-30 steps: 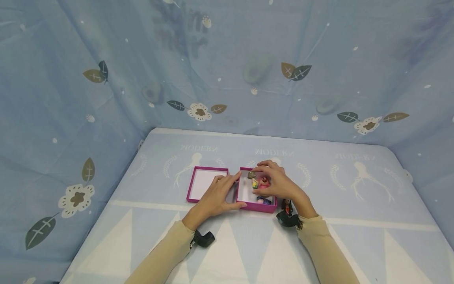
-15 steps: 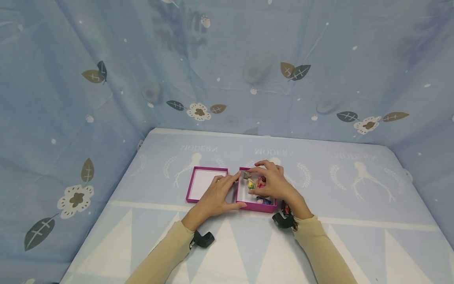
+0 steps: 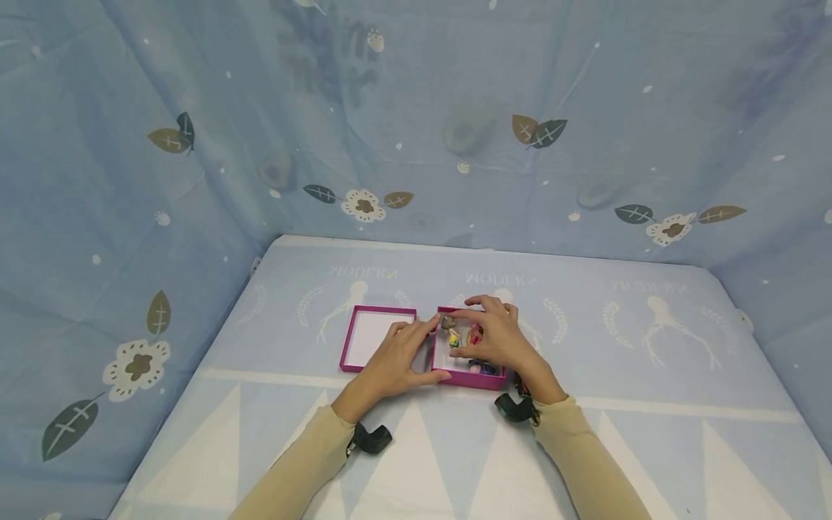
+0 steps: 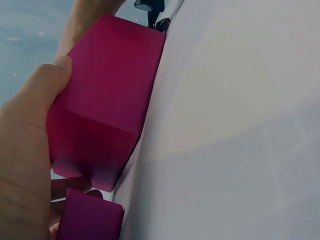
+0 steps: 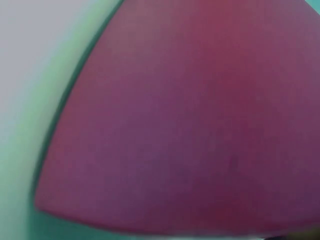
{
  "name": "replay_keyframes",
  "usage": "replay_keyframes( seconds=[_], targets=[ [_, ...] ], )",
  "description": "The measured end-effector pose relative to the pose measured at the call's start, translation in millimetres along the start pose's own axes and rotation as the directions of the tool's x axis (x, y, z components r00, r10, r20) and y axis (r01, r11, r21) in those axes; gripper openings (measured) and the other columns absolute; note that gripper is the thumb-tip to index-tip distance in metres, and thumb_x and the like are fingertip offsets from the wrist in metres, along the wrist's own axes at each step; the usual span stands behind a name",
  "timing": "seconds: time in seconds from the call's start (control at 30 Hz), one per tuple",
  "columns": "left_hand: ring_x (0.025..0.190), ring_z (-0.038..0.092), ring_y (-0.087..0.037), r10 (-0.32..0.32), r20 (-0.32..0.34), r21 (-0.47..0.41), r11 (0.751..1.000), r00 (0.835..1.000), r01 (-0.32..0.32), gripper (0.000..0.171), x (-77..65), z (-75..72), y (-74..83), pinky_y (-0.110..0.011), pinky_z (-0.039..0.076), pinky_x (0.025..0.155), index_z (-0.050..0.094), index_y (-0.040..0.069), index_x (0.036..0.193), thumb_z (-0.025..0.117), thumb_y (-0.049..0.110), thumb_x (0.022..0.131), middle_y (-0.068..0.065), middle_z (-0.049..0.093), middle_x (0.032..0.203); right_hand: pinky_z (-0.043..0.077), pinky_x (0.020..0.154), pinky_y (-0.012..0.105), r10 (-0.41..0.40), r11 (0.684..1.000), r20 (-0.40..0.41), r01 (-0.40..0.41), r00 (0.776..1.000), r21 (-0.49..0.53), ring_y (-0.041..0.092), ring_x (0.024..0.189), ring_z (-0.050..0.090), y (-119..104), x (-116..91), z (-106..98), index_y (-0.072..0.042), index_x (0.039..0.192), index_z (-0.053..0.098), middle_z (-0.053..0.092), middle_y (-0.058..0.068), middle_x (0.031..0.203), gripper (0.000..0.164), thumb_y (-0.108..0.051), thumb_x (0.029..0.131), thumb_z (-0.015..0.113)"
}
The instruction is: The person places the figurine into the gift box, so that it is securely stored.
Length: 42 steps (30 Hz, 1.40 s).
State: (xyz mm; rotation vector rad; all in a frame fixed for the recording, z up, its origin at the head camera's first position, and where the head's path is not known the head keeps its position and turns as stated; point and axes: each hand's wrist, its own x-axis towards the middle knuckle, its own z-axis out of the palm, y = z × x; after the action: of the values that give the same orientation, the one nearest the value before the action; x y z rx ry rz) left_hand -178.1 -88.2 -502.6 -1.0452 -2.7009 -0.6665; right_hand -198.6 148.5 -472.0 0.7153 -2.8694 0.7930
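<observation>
A magenta box with a white inside lies open side up on the table. My left hand grips its left side, thumb at the near corner and fingers along the far side; in the left wrist view the thumb presses the box wall. Inside the box, my right hand pinches a small yellow-and-green figurine with a brownish top between thumb and index finger. A pink figurine shows beneath that hand. Nearer the front wall lies a dark blue figurine. Only the magenta wall fills the right wrist view.
Left of the box lies its shallow magenta lid, partly behind the left hand. A dark and red figurine is mostly hidden by the right wrist. Black camera mounts hang under both wrists. A blue curtain stands behind the table.
My right hand has moved left inside the box with the yellow-and-green figurine, toward the left wall. The left hand keeps its place. The figurine outside the box is now more covered by the right wrist.
</observation>
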Motion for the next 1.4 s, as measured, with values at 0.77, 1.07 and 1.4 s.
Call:
replay_keyframes(
  seconds=[0.77, 1.07, 1.4],
  targets=[
    [0.126, 0.053, -0.017, -0.008, -0.006, -0.017, 1.0, 1.0, 0.007, 0.099, -0.5, -1.2, 0.6, -0.041, 0.035, 0.105, 0.027, 0.014, 0.156, 0.065, 0.066, 0.08, -0.003, 0.056, 0.138, 0.024, 0.101, 0.058, 0.066, 0.994, 0.004, -0.066, 0.998, -0.085, 0.032, 0.131, 0.04, -5.3, 3.3, 4.6, -0.03, 0.119, 0.072, 0.053, 0.012, 0.137, 0.067, -0.057, 0.059, 0.088],
    [0.127, 0.053, -0.018, -0.009, -0.003, -0.015, 1.0, 1.0, 0.009, 0.1, 0.1, -1.5, 1.8, -0.041, 0.035, 0.105, 0.028, 0.013, 0.155, 0.067, 0.065, 0.08, -0.003, 0.056, 0.139, 0.023, 0.103, 0.061, 0.083, 0.984, 0.002, -0.081, 0.997, -0.156, 0.034, 0.133, 0.038, -7.8, 2.8, 5.3, -0.031, 0.116, 0.073, 0.053, 0.014, 0.139, 0.068, -0.06, 0.056, 0.087],
    [0.128, 0.052, -0.018, -0.012, 0.001, -0.004, 1.0, 1.0, 0.012, 0.099, 0.4, -0.5, 2.1, -0.042, 0.035, 0.106, 0.028, 0.013, 0.155, 0.067, 0.064, 0.08, -0.004, 0.055, 0.139, 0.02, 0.106, 0.063, 0.085, 0.973, -0.001, -0.083, 0.996, -0.217, 0.033, 0.136, 0.037, -7.4, 2.9, 6.7, -0.032, 0.113, 0.075, 0.052, 0.014, 0.14, 0.067, -0.061, 0.054, 0.088]
  ],
)
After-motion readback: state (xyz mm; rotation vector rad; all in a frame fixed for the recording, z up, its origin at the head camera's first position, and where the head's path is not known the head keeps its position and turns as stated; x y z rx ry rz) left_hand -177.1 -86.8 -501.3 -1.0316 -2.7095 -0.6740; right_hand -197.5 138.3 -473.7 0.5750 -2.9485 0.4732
